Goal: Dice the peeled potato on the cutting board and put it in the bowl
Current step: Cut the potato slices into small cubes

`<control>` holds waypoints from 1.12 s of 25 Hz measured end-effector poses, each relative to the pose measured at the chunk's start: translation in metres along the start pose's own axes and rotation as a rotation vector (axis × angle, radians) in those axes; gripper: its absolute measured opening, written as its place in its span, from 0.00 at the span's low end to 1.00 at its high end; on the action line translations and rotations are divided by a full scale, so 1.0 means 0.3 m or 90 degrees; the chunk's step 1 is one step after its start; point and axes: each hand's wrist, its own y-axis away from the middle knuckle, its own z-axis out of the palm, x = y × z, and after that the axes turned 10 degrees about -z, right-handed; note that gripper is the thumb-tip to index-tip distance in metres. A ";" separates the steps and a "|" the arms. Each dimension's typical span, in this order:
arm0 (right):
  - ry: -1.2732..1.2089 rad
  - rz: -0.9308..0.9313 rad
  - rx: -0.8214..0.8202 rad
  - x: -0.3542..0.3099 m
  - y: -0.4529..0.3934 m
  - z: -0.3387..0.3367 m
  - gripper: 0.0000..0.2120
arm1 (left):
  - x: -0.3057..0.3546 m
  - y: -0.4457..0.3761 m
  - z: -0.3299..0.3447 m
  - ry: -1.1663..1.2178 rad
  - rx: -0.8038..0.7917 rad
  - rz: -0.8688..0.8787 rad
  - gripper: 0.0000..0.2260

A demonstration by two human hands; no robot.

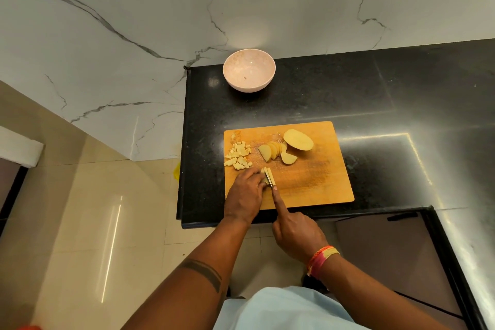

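Pale blue cloth (289,311) on the person's front filled the bottom edge. Above it, the right hand (296,233), with an orange-and-yellow woven band (322,258) on its wrist, curled round a knife handle hidden in the fist, forefinger stretched along the thin metal blade (268,179). The blade stood among pale yellow potato strips (269,174), which the left hand (245,193) pinned down with bent fingertips. Both worked near the front left of the rectangular wooden cutting board (316,182) on the black speckled stone counter (375,93). Small potato cubes (238,155) lay heaped at the board's left edge; overlapping slices (273,151) and a potato half (298,139) lay farther back. A round pinkish-white bowl (249,70) stood well behind the board, holding no potato.
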 end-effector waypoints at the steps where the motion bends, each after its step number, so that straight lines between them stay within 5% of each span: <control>1: 0.002 -0.003 0.001 0.003 0.002 -0.001 0.37 | 0.001 -0.001 0.001 0.002 0.001 -0.005 0.13; 14: -0.029 0.075 0.011 -0.086 0.122 0.024 0.36 | -0.033 -0.001 0.007 0.044 0.014 -0.003 0.11; 28: -0.026 -0.014 0.003 -0.040 -0.013 -0.062 0.34 | 0.006 0.014 0.008 0.075 0.047 -0.073 0.07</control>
